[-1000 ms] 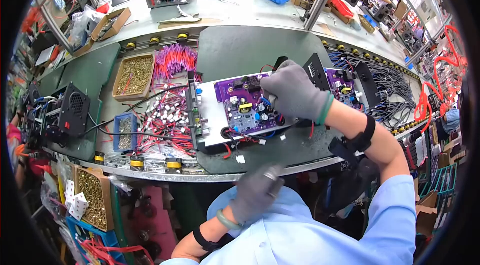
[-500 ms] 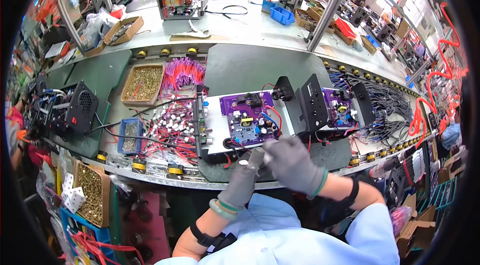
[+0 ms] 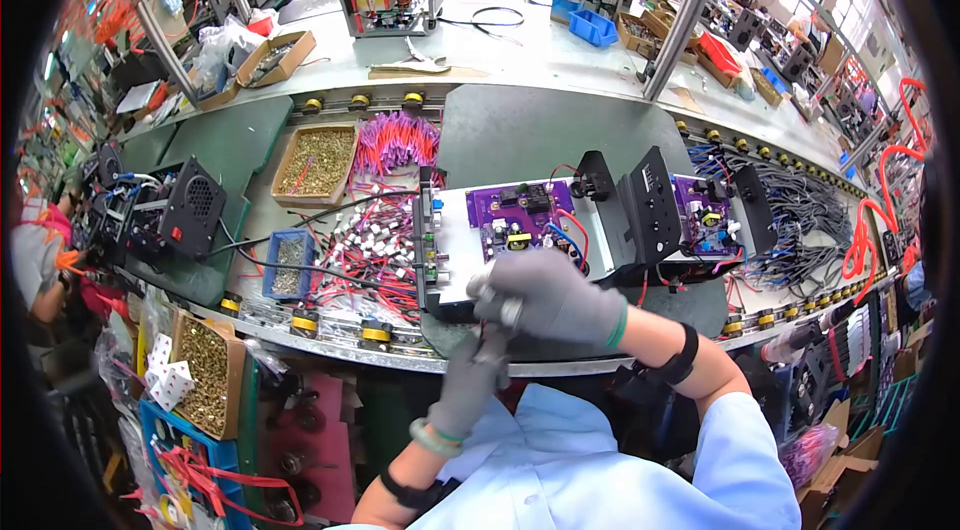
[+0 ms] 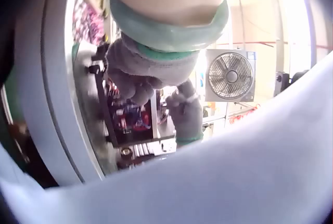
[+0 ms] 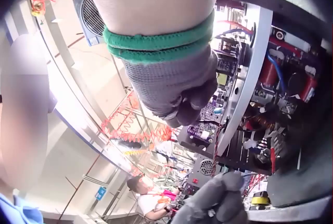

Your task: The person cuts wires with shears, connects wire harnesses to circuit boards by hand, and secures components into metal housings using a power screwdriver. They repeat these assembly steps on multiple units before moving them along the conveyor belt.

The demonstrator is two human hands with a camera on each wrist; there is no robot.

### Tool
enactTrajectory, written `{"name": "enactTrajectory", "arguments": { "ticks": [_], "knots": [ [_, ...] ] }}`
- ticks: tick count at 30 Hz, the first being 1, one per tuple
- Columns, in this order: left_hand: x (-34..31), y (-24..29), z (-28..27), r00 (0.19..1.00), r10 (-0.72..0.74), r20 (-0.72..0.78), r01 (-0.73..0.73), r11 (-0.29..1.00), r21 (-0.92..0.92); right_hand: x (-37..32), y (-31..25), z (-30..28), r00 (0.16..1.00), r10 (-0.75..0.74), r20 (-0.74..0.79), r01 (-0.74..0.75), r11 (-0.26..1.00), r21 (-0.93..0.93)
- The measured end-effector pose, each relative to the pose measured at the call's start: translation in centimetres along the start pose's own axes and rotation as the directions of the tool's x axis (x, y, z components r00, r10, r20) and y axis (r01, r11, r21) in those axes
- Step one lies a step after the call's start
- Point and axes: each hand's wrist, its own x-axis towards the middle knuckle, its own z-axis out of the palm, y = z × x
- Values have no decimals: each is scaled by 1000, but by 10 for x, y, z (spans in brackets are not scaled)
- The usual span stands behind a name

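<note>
Both hands wear grey gloves and meet in front of the near edge of an open black chassis [image 3: 450,315]. The right hand [image 3: 560,302] has its fingers curled toward the left hand [image 3: 470,385]. A small silvery piece [image 3: 510,312] shows between them, in the left hand's fingers. In the right wrist view the curled left fingers [image 5: 229,195] are below the right hand [image 5: 171,86]; I cannot tell what the right fingers hold. Beyond the hands, a purple circuit board [image 3: 500,220] with red and blue wires lies in the chassis, partly hidden by the right hand.
To the right stands a second chassis with a black panel [image 3: 655,205]. Left of the work lie loose connector wires [image 3: 375,240], a cardboard box of brass-coloured parts [image 3: 315,165] and a blue bin [image 3: 290,265]. Grey cables [image 3: 805,220] lie at the far right.
The right hand has left the board's far right side, come toward the body and met the left hand, which has risen slightly. Both then shifted left in view as the scene shifted right.
</note>
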Motion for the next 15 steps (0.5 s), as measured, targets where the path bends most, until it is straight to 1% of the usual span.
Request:
{"name": "enactTrajectory", "arguments": {
  "ticks": [1,2,3,4,5,6,7,8,9,10,11,12,13,14,15],
  "knots": [
    [-10,13,-18,992,-82,94,69,988,141,0,4,-4,976,210,-54,-173,905,388],
    [-18,30,-28,998,-17,61,6,983,182,0,0,-12,960,279,-4,-243,844,477],
    [-26,48,-37,998,46,35,-53,973,225,0,2,-13,957,289,-19,-243,837,491],
    [-27,65,-52,984,169,46,-169,848,502,-2,4,-13,993,114,16,-111,919,378],
    [-24,84,-59,953,287,101,-268,632,727,-3,5,-13,996,-60,72,39,965,261],
    [-23,111,-51,876,432,212,-412,443,796,-4,8,-13,984,-107,145,67,964,258],
    [-18,135,-42,767,544,339,-523,225,822,-8,8,-11,987,-101,129,64,963,263],
    [-7,145,-40,675,605,422,-543,21,839,-11,8,-9,983,-113,145,80,973,218],
    [4,158,-30,586,638,500,-567,-119,815,-13,8,-6,979,-125,163,97,980,172],
    [15,171,-19,490,654,577,-573,-257,778,-16,8,0,984,-154,86,139,978,158],
    [36,179,-15,437,665,606,-616,-270,740,-16,6,3,985,-153,74,140,977,158],
    [59,182,-15,381,676,630,-654,-284,701,-14,5,6,992,-127,-19,128,986,109],
    [82,183,-17,380,672,635,-655,-290,698,-12,3,8,989,-103,-110,110,992,61],
    [106,182,-19,401,670,625,-711,-202,674,-7,3,18,960,-123,-250,91,987,-135],
    [123,178,-22,422,664,617,-760,-112,640,-1,0,22,958,-123,-259,90,986,-137]
  ]
}}
